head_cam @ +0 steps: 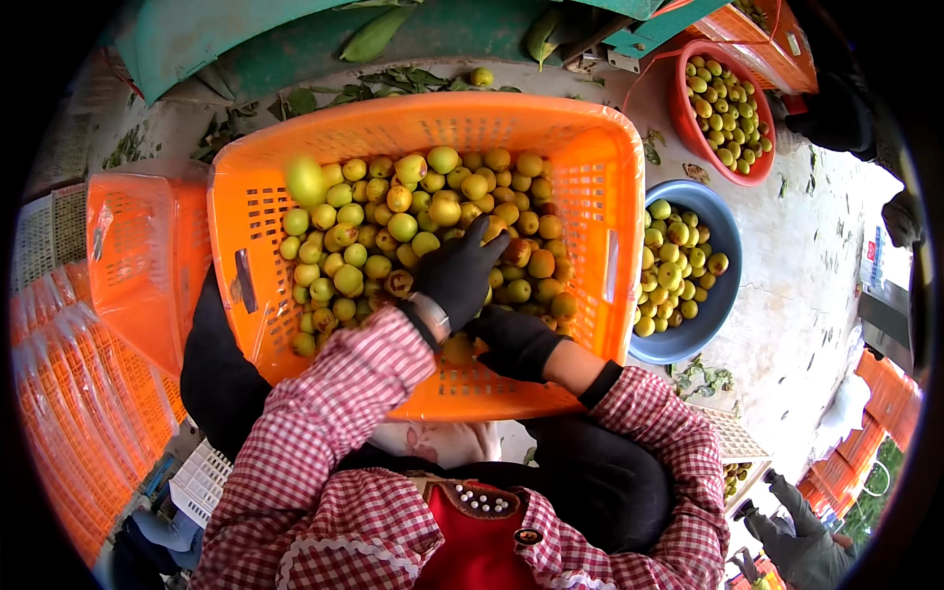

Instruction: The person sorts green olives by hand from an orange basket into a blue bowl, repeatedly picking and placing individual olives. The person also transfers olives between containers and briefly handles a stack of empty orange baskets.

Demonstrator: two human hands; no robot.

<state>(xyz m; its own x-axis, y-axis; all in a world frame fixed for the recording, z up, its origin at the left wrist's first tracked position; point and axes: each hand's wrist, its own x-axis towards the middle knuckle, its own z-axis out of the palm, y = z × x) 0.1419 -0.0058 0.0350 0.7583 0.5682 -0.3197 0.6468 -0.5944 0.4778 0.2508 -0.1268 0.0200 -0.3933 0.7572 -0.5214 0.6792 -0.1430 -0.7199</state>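
A large orange plastic crate (424, 405) stands before me, holding many round yellow-green fruits (348, 279) that look like jujubes, some with brown patches. My left hand (461, 274), in a black glove, reaches among them near the middle. Two of its fingers are spread beside a yellowish fruit (495, 229); its palm side is hidden. Close below and to the right, my right hand (518, 344), also black-gloved, is low over the near part of the pile. Its fingertips are partly hidden, and whether it grips a fruit does not show. One blurred bright fruit (304, 181) appears at the crate's left.
Beside the crate on the right are a blue basin (726, 306) and a red basin (759, 168) of similar fruit. Nested orange crates (96, 398) stack at left. A green metal structure (295, 55) borders the far side. Another person (804, 542) is at lower right.
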